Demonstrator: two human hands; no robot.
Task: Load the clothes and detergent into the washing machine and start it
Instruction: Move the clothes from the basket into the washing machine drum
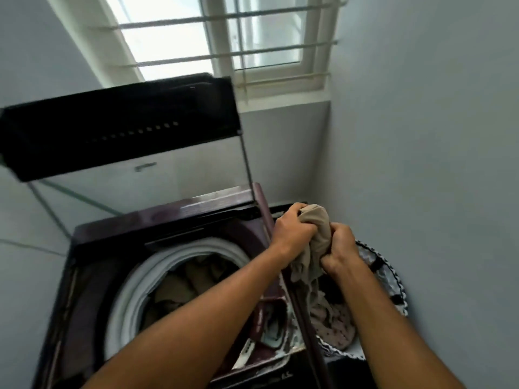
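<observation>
A dark maroon top-loading washing machine (92,242) stands at lower left with its lid (118,127) raised upright. Its white-rimmed drum (140,279) holds several brownish clothes (193,279). To the machine's right, a patterned laundry basket (393,279) holds more clothes, among them a spotted pinkish one (341,327). My left hand (295,231) and my right hand (341,248) both grip a bunched beige garment (316,223), held above the basket beside the machine's right edge. Its loose end hangs down into the basket.
A grey wall closes in on the right, a barred window (224,43) sits above behind the machine. The machine's detergent compartment (273,324) shows at its front right corner. Tiled wall lies to the left.
</observation>
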